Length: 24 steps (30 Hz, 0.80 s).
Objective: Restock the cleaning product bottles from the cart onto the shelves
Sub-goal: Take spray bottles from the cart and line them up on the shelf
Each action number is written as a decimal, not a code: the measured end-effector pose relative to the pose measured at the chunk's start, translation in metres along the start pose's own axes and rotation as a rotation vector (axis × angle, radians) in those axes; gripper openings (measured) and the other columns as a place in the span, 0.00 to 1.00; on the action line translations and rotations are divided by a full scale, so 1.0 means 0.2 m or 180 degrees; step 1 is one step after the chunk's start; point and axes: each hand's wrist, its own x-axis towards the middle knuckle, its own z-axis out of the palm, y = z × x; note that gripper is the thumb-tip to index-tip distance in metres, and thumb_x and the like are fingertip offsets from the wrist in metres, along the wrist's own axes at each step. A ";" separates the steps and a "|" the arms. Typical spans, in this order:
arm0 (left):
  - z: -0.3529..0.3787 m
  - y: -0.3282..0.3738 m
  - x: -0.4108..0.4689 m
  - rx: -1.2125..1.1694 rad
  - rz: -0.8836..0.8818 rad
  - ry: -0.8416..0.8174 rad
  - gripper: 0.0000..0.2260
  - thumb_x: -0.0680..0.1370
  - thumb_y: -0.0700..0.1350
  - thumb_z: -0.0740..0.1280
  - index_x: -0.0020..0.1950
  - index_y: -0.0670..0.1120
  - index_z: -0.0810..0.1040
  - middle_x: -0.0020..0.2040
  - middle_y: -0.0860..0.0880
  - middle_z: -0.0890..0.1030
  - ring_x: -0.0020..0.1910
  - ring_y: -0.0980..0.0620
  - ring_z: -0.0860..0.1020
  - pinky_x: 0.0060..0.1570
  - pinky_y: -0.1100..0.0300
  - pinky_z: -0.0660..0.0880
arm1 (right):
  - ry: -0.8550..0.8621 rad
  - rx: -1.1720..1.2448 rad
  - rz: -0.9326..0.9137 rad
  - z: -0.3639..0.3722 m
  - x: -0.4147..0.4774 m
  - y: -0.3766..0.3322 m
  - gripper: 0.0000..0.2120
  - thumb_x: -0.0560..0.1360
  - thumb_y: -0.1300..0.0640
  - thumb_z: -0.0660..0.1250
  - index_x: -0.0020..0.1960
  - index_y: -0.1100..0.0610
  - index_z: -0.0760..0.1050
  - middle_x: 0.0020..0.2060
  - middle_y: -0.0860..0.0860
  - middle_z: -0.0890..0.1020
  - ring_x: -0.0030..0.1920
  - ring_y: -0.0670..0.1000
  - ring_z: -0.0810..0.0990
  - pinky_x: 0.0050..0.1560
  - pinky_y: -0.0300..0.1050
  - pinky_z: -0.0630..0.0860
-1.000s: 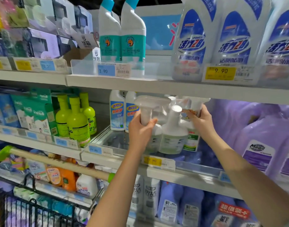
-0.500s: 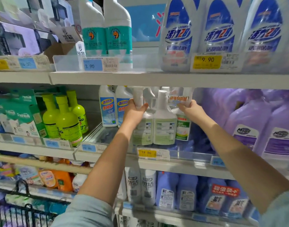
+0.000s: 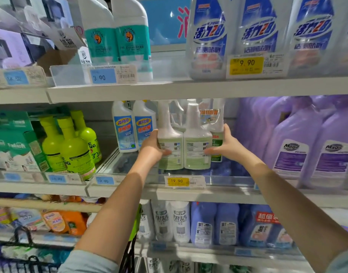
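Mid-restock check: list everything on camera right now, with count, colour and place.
pale green bottles: two, pale green, middle shelf, between the hands
blue-label bottles: two, white, middle shelf, left of them
lime bottles: three, lime green, middle shelf, further left
purple jugs: several, purple, middle shelf, right
teal-label bottles: two, white, top shelf
blue-and-white bottles: at least three, top shelf right
cart: one, black wire, bottom left
left hand: grips left pale bottle
right hand: grips right pale bottle

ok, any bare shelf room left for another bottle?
Bare floor in front of the blue-label bottles, beside the left hand. Top shelf: gap between teal bottles and 9.90 bottles. Crowded: spray bottles, right hand, purple jugs.
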 end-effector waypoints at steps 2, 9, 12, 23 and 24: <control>0.02 0.00 0.02 -0.0032 0.0024 0.0008 0.29 0.69 0.39 0.75 0.66 0.49 0.67 0.59 0.47 0.79 0.60 0.46 0.76 0.60 0.49 0.72 | 0.0010 -0.0079 -0.0001 0.02 0.03 0.02 0.42 0.63 0.61 0.79 0.67 0.52 0.57 0.53 0.48 0.80 0.52 0.47 0.81 0.41 0.35 0.79; 0.07 0.00 0.08 -0.0145 0.0071 -0.0031 0.30 0.69 0.39 0.75 0.67 0.49 0.66 0.59 0.48 0.79 0.60 0.47 0.76 0.61 0.49 0.72 | -0.0012 -0.0160 0.0156 0.02 0.10 0.06 0.55 0.63 0.59 0.80 0.76 0.51 0.46 0.61 0.51 0.77 0.58 0.52 0.79 0.55 0.51 0.79; 0.09 0.01 0.10 -0.0150 0.0081 -0.0090 0.31 0.70 0.39 0.75 0.68 0.50 0.65 0.59 0.49 0.78 0.60 0.47 0.76 0.61 0.49 0.71 | -0.0094 -0.0148 0.0196 0.00 0.11 0.06 0.55 0.63 0.59 0.80 0.77 0.51 0.46 0.63 0.51 0.77 0.60 0.53 0.78 0.56 0.53 0.78; 0.15 0.03 0.13 -0.0274 0.0112 -0.0318 0.36 0.71 0.40 0.74 0.71 0.50 0.56 0.58 0.49 0.75 0.54 0.50 0.76 0.57 0.51 0.74 | 0.0117 -0.0084 0.0234 0.05 0.07 0.06 0.37 0.66 0.61 0.77 0.68 0.55 0.60 0.48 0.45 0.80 0.49 0.45 0.80 0.43 0.37 0.79; 0.16 0.04 0.13 -0.0307 0.0113 -0.0326 0.35 0.71 0.40 0.74 0.71 0.50 0.56 0.57 0.50 0.75 0.54 0.50 0.75 0.57 0.51 0.73 | 0.0075 -0.0058 0.0219 0.04 0.07 0.06 0.37 0.66 0.61 0.77 0.68 0.54 0.60 0.49 0.45 0.80 0.49 0.45 0.80 0.43 0.37 0.78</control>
